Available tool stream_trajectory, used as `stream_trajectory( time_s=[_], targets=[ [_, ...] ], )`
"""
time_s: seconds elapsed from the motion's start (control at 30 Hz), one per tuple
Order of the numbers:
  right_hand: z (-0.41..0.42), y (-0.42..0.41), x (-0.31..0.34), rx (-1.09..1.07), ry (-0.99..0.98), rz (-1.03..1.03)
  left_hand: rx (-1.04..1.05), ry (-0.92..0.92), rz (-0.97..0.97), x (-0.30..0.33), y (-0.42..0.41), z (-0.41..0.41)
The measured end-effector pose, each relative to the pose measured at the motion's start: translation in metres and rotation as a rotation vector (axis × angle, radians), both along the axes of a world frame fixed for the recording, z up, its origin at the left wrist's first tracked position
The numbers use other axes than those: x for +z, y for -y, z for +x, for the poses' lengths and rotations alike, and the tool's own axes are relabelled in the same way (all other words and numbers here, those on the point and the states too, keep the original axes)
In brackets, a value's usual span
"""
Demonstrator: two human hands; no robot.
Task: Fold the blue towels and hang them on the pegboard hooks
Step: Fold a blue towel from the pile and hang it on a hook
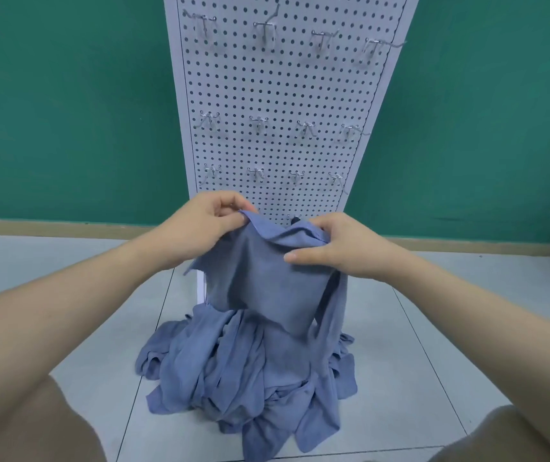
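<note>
A blue towel (267,278) hangs from both my hands above a crumpled pile of blue towels (243,378) on the floor. My left hand (206,225) pinches the towel's upper left corner. My right hand (337,248) grips its bunched upper right edge, thumb across the front. Behind stands a white pegboard (280,95) with three rows of bare metal hooks (260,123). The board's lower part is hidden by the towel and my hands.
The pegboard leans or stands against a green wall (66,111) with a beige skirting strip. The floor is pale grey tile (417,345). My knees show at the bottom left (50,428) and bottom right (500,435) corners.
</note>
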State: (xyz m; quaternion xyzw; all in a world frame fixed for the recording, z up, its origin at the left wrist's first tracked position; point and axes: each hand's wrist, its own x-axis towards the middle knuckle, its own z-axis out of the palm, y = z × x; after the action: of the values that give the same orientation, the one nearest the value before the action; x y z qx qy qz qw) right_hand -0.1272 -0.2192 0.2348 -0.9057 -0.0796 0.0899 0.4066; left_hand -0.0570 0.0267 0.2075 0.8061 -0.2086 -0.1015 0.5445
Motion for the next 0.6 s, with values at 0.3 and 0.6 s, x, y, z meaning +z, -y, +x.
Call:
stream_trajectory(
  time_s=[0.3,0.6],
  targets=[
    [0.005,0.002,0.004,-0.063,0.134,0.133,-0.193,-0.128,0.246,0.003,0.008,-0.014],
    [0.005,0.005,-0.002,-0.160,0.029,0.163,-0.215,-0.140,0.200,-0.006,0.006,-0.007]
  ],
)
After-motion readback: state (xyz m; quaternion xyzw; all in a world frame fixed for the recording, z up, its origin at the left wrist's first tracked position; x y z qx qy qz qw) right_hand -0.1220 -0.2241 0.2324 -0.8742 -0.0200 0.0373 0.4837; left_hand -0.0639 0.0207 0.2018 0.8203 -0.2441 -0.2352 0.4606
